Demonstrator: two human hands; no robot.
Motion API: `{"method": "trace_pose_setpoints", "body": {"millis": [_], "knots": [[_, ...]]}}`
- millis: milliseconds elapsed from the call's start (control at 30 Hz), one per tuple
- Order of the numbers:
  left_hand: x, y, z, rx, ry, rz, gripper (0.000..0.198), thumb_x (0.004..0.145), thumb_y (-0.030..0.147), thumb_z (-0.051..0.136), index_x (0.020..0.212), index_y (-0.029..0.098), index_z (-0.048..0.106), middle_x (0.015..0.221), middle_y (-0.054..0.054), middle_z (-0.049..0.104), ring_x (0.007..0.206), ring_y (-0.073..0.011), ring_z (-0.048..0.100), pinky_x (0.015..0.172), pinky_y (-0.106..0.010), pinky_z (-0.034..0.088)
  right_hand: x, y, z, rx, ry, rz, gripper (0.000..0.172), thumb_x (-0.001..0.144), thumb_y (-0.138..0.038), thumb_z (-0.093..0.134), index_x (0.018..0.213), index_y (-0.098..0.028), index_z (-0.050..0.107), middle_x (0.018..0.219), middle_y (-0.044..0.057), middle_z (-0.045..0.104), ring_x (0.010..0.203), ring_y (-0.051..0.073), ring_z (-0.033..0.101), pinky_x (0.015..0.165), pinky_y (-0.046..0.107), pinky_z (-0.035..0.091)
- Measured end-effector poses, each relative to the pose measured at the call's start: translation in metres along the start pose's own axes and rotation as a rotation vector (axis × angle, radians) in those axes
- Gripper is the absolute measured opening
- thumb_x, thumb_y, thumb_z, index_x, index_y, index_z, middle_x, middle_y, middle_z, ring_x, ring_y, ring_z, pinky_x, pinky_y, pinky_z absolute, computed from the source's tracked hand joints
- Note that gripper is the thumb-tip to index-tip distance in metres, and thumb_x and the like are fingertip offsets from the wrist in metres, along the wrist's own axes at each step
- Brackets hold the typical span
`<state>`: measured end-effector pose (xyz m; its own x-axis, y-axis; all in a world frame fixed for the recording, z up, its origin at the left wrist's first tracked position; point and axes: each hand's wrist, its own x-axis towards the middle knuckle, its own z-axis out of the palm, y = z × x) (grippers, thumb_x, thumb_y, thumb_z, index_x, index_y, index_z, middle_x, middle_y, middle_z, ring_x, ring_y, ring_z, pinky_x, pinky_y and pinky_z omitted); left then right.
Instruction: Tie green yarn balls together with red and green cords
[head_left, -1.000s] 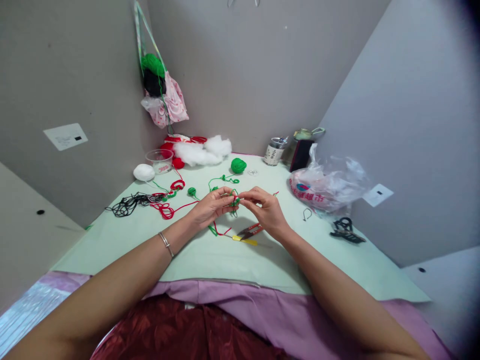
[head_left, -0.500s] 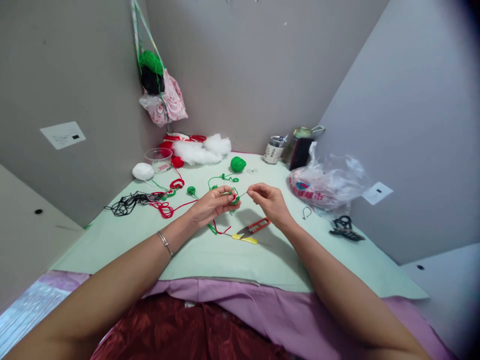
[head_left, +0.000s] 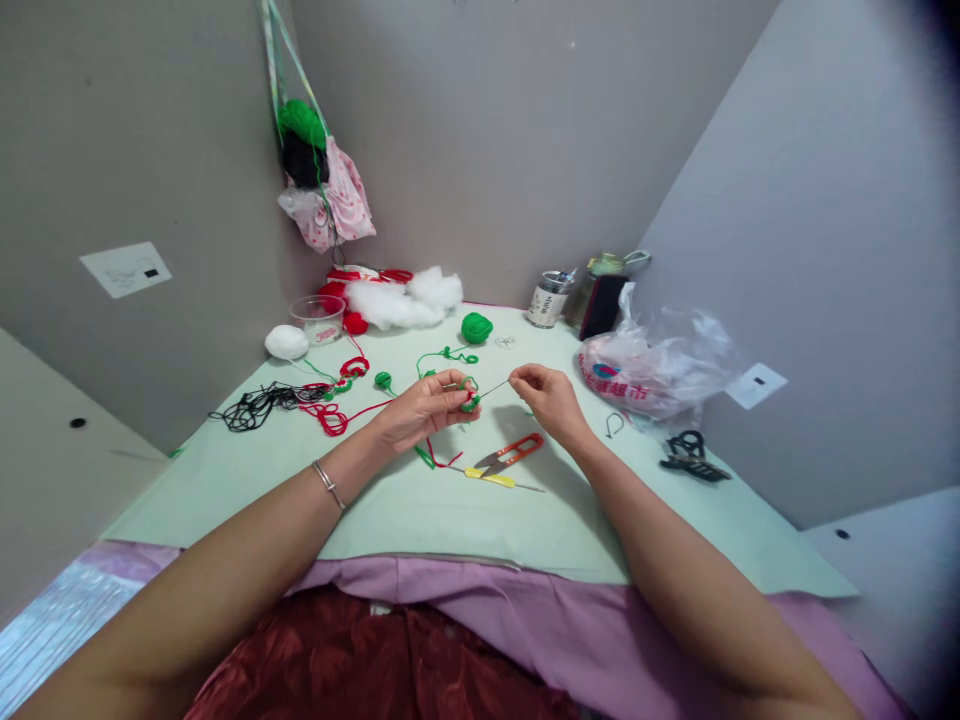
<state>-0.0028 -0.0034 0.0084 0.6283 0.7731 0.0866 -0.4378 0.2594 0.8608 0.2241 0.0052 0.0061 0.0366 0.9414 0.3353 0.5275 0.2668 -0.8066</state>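
In the middle of the head view, my left hand (head_left: pixel 429 408) pinches a small red and green crocheted piece (head_left: pixel 471 398) between thumb and fingers. A thin dark strand (head_left: pixel 493 388) runs taut from this piece to my right hand (head_left: pixel 546 400), whose fingertips are closed on its end. Whether the strand is yarn or a needle is hard to tell. Below the hands lie orange thread snips (head_left: pixel 517 452), touching or crossing a yellow-handled crochet hook (head_left: pixel 489 478). Red yarn (head_left: pixel 444 458) trails beside them, and a green yarn ball (head_left: pixel 476 328) sits behind.
Left on the table are black yarn (head_left: pixel 262 407), a red crocheted piece (head_left: pixel 354 368), a white ball (head_left: pixel 286 342) and a clear tub (head_left: pixel 316 318). White stuffing (head_left: pixel 405 300) lies behind. At right are a can (head_left: pixel 547 300), a plastic bag (head_left: pixel 652 365) and a black hair claw (head_left: pixel 691 458).
My right hand has moved a little to the right, away from the crocheted piece, and more of the strand shows between the hands. My left hand stays nearly in place.
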Motion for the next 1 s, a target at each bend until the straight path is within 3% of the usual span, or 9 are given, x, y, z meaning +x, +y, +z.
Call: {"method": "trace_pose_setpoints", "body": {"millis": [733,933,1000], "knots": [[-0.0012,0.001,0.0019,-0.004,0.019,-0.011,0.021,0.072,0.019,0.08,0.086,0.014,0.064,0.086,-0.001,0.064,0.078,-0.0117,0.064,0.091,-0.035,0.049,0.0055,0.0097,-0.0053,-0.069,0.028,0.003,0.022,0.074,-0.035,0.057,0.074,-0.015,0.066,0.064,0.003,0.062,0.06,0.015,0.052,0.057,0.027,0.038],[-0.0007,0.0035,0.0011,-0.095,0.091,0.092,0.013,0.078,0.016,0.073,0.086,0.013,0.062,0.095,-0.004,0.067,0.103,-0.0193,0.066,0.106,-0.037,0.042,0.0065,0.0102,-0.0068,-0.012,0.057,0.022,0.022,0.074,-0.035,0.058,0.076,-0.015,0.066,0.065,0.002,0.062,0.059,0.014,0.05,0.058,0.027,0.039],[0.0007,0.0045,-0.001,-0.145,0.129,0.127,0.011,0.079,0.014,0.07,0.085,0.014,0.061,0.091,-0.004,0.067,0.103,-0.0197,0.067,0.107,-0.039,0.042,0.0071,0.0106,-0.0067,0.017,0.068,0.029,0.021,0.073,-0.035,0.059,0.076,-0.015,0.066,0.065,0.002,0.061,0.058,0.014,0.05,0.058,0.027,0.039]]}}
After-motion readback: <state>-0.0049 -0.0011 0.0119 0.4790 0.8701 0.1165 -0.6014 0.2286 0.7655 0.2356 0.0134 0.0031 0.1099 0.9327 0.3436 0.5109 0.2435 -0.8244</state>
